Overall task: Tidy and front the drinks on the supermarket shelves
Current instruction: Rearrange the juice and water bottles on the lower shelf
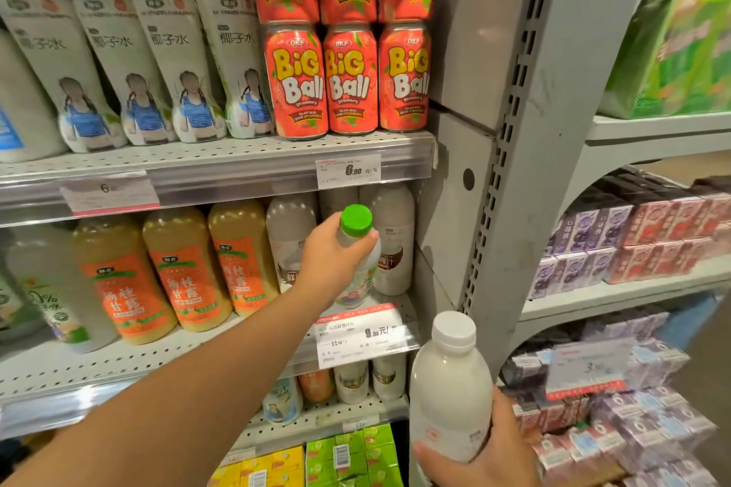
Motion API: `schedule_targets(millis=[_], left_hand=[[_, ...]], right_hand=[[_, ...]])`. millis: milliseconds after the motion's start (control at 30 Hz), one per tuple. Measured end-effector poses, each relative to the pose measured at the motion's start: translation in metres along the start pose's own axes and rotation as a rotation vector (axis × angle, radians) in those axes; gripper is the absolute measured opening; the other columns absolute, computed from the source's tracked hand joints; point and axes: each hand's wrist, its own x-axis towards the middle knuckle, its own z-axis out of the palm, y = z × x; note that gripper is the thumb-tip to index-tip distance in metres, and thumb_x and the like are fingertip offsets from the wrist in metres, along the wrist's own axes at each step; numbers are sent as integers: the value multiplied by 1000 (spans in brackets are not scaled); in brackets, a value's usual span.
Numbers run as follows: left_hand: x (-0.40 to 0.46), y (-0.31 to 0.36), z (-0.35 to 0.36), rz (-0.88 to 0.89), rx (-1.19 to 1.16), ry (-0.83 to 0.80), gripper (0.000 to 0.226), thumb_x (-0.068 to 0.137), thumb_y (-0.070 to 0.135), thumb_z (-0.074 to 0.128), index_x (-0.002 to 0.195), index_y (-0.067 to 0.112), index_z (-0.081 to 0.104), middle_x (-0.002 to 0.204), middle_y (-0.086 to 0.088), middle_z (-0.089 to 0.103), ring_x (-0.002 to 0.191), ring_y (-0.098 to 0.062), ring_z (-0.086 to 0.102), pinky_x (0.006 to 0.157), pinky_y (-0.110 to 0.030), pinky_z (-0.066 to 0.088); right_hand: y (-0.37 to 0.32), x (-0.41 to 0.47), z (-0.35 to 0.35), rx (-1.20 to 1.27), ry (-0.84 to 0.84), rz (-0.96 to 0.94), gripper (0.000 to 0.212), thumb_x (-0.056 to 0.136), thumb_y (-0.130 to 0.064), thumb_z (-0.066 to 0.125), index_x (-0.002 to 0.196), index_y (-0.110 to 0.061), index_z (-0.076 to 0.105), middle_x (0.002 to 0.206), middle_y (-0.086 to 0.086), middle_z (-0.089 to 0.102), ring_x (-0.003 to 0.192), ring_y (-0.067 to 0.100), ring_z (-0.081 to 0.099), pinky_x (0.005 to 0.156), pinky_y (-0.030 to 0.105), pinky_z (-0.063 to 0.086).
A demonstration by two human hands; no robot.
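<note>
Green-capped bottle (358,249) gripped at the neck in my left hand (330,263); my right hand (484,447) clasps a white-capped bottle (449,391) of milky drink.

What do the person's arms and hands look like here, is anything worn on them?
Both are bare. The left hand has no glove, ring or watch showing, and its forearm is uncovered with no sleeve in view. The right hand also shows no glove or ring; its wrist is cut off by the picture's edge.

Your left hand (330,253) holds a bottle (358,261) at the middle shelf (118,364), seemingly before two others; your right hand (490,447) holds another bottle (449,387) lower right.
</note>
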Motion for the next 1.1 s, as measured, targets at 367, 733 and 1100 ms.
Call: schedule_targets(millis=[367,733,1100], left_hand=[[-61,20,-59,89,-42,54,20,78,45,72,92,32,68,90,15,68,89,-6,62,81,-32,50],[-119,6,-151,-44,-97,32,13,75,34,76,85,28,70,83,14,70,75,1,62,63,-10,45],[-146,-26,-196,-258,-165,107,15,74,25,81,86,29,72,87,4,73,80,-9,66,63,-17,48]], right_hand=[[2,-28,-27,-56,-50,-72,90,32,-57,87,104,-71,35,102,-31,59,91,-5,58,77,30,50],[-23,-1,18,-133,-81,-178,87,38,-55,82,113,-47,38,102,-22,58,92,-1,56,69,26,46],[-86,85,86,-217,-110,-357,85,49,-44,89,115,-36,36,106,-17,56,94,8,58,65,23,44]])
